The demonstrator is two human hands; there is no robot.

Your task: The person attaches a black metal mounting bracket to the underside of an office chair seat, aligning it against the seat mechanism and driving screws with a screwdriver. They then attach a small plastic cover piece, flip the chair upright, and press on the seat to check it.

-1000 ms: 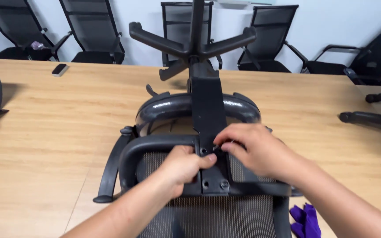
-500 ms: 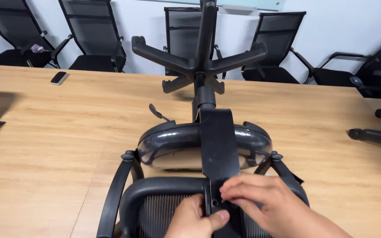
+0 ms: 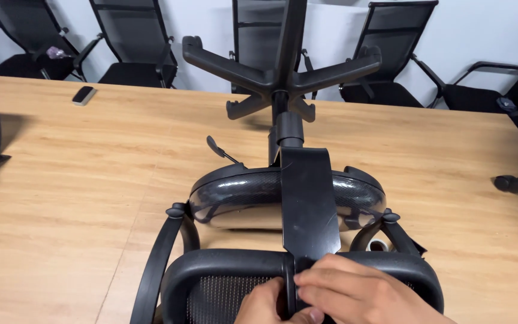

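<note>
Head view: we see our left hand [image 3: 266, 305] and right hand [image 3: 355, 294], fingers curled together, clamped on the black bracket [image 3: 307, 204] where it meets the mesh chair back [image 3: 223, 282], the bracket running up beyond our fingertips on the wooden table [image 3: 79, 198]

Upturned office chair [image 3: 289, 198] lies on the table [image 3: 91, 180] — star base [image 3: 280, 69] at the far end, backrest frame [image 3: 241, 270] nearest. Both hands at the bracket [image 3: 307, 204] on the backrest: left hand [image 3: 265, 306] beside right hand [image 3: 355, 294]. Phone [image 3: 83, 95] far left; more chairs [image 3: 133, 42] behind the table.
</note>
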